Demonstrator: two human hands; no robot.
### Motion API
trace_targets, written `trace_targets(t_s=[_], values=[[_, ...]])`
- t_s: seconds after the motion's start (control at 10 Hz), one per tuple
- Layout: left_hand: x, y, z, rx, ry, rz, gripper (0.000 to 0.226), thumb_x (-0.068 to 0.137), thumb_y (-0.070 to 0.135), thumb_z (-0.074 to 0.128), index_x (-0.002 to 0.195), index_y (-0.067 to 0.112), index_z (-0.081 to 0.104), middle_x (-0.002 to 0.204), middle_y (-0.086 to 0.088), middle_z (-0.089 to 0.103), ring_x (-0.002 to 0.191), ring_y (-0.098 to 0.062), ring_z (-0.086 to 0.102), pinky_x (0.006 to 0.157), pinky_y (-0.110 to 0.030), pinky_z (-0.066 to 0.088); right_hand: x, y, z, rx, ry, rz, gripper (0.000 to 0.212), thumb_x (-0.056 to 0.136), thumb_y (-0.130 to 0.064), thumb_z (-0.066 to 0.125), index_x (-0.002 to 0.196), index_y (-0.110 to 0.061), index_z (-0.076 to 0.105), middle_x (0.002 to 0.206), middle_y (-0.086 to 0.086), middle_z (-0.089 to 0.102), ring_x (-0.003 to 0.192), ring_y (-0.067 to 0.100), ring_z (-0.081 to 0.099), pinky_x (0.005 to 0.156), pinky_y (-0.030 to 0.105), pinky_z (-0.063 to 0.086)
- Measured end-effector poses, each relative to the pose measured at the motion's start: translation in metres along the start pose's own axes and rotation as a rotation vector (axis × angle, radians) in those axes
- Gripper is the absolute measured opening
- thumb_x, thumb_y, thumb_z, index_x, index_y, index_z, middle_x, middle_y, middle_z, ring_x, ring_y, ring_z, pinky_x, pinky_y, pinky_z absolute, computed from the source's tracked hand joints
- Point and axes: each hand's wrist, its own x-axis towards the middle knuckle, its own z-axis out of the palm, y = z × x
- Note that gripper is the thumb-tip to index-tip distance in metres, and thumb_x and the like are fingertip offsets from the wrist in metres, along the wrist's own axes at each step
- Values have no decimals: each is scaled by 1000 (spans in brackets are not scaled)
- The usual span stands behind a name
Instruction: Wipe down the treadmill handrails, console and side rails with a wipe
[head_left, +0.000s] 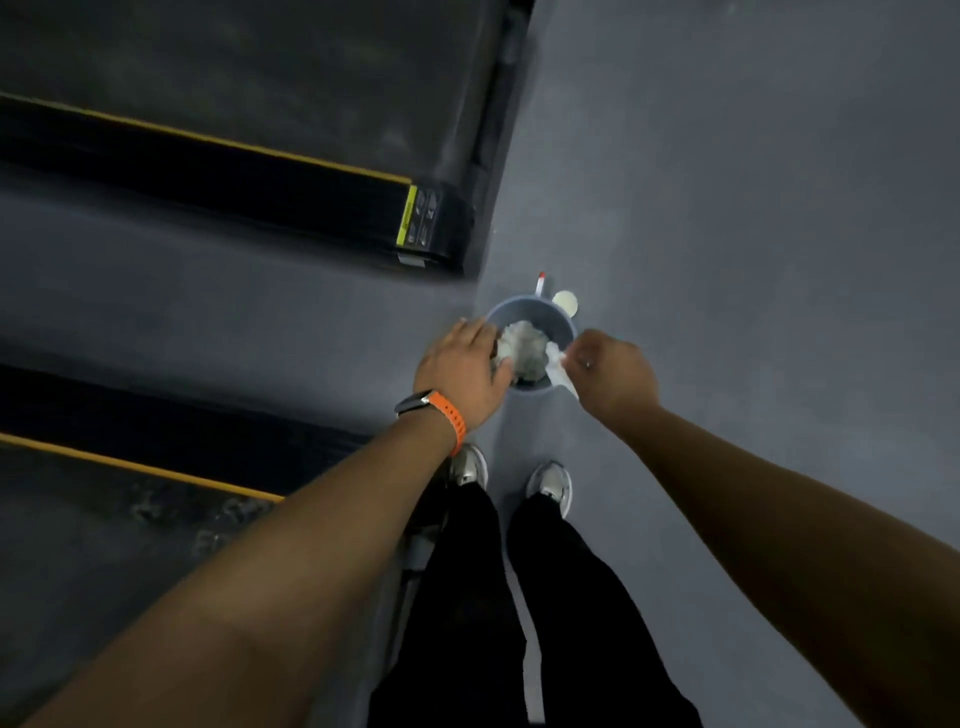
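Just below the middle of the frame, a white wipe (560, 370) hangs as a thin strip. The right hand (613, 371) pinches it with curled fingers. The strip runs from the hand up and to the left, into a pile of wipes (522, 338) inside a small grey tub (540, 310). The tub stands on the floor (727, 208).

The left hand (460, 371) rests on the left side of the tub, and its fingers bend down onto the pile. I cannot tell if it grips the pile or only holds it down. It has a watch (431, 410) with an orange strap on its wrist.

I think the wipe is being pulled free, so no wiping has begun. The right hand has the wipe, so it is the one to wipe with.

From the hands, one treadmill (260, 78) lies up and to the left, and another treadmill (104, 519) sits at the lower left, closer to the left arm. So the wipe must go left, across the body.

A round white lid (565, 300) and a red-tipped thing (540, 283) sit just behind the tub. Two shoes (550, 483) stand below it.
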Motion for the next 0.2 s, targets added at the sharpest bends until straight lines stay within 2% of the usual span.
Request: trace_targets(t_s=[0.1, 0.2], values=[[34, -25, 47, 3, 10, 10, 66, 93, 46, 38, 136, 1, 59, 142, -20, 58, 136, -40, 50, 111, -51, 43, 44, 17, 38, 11, -52, 13, 25, 103, -28, 56, 122, -16, 67, 117, 13, 71, 107, 35, 67, 90, 41, 55], [55, -39, 83, -14, 24, 26, 63, 90, 45, 38, 120, -3, 65, 124, -25, 66, 118, -43, 61, 98, -53, 51, 66, 32, 65, 24, -56, 29, 29, 102, -25, 60, 131, -20, 64, 125, 12, 69, 111, 34, 66, 93, 45, 56]])
